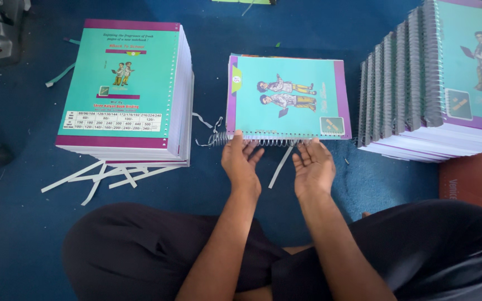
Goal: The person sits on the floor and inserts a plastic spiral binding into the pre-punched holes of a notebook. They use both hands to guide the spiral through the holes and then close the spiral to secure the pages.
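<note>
Looked like mid-binding: both the left hand (241, 163) and right hand (313, 167) lay open, fingertips on the wire coil (252, 140) along the notebook (287, 97) on the blue floor (319, 33), so steady rolling probably came next.

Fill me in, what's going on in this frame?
A person sits cross-legged on a blue floor. Both hands, left hand and right hand, rest at the near edge of a teal notebook, fingers on its wire spiral, which sticks out past the left corner. A stack of unbound notebooks sits left, a pile of spiral-bound ones right. White paper strips lie nearby.
</note>
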